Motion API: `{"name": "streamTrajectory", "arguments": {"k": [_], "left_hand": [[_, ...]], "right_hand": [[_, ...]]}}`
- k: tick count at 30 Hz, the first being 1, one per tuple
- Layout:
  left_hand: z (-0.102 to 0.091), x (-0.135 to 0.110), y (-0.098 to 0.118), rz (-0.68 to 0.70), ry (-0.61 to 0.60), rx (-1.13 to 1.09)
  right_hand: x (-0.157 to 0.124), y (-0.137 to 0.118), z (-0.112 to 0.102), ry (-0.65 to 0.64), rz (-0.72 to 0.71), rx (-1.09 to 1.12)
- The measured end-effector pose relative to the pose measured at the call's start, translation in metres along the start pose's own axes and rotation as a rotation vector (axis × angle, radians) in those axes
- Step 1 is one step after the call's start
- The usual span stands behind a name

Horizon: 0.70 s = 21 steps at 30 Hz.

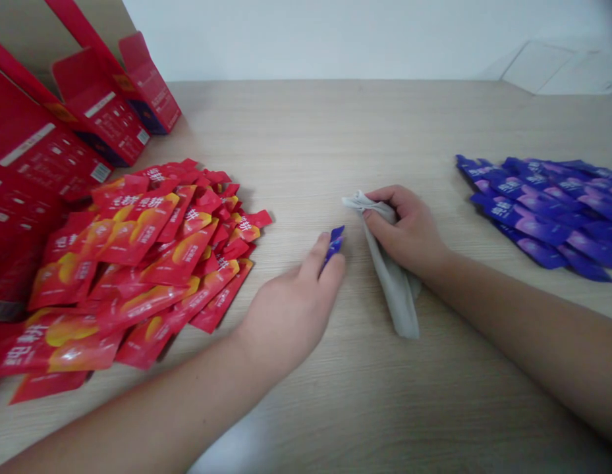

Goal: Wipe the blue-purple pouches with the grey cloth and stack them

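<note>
Near the middle of the table, my left hand (pixel 296 303) is closed around a small purple sachet (pixel 334 242), of which only the top end shows between thumb and fingers. Just right of it, my right hand (pixel 407 227) grips a folded light grey cloth (pixel 392 283) by its upper part. The cloth's lower end hangs toward me, at or just above the tabletop; I cannot tell which. The two hands are apart. A heap of red and yellow sachets (pixel 142 257) lies to the left of my left hand. Purple sachets (pixel 543 204) lie overlapping to the right.
Several red boxes (pixel 103 125) with raised flaps stand at the back left, behind the red heap. The pale wood-grain table (pixel 306 131) meets a white wall (pixel 335 39) at the back. A white panel (pixel 557 66) sits at the back right.
</note>
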<state>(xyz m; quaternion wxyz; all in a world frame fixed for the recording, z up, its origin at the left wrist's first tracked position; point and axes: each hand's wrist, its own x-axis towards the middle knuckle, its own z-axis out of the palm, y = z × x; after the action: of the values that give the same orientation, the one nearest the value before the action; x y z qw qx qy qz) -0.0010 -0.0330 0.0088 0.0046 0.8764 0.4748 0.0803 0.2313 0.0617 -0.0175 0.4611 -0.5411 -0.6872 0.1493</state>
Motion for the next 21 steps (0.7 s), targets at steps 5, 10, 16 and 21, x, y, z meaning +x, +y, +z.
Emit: {"name": "streamTrajectory", "arguments": {"k": [5,10,16,21], "left_hand": [[-0.003,0.0,-0.016,-0.003,0.031,-0.185],[0.003,0.001,-0.027,0.006,0.157,-0.539],[0.002,0.001,-0.025,0.043,0.241,-0.724],[0.001,-0.001,-0.023,0.053,-0.006,-0.454]], "right_hand": [[-0.003,0.0,-0.003,-0.017,-0.004,0.018],[-0.004,0.001,-0.004,-0.057,-0.037,0.025],[-0.005,-0.001,-0.006,-0.069,-0.036,0.022],[-0.006,-0.001,-0.007,-0.084,-0.06,0.023]]}}
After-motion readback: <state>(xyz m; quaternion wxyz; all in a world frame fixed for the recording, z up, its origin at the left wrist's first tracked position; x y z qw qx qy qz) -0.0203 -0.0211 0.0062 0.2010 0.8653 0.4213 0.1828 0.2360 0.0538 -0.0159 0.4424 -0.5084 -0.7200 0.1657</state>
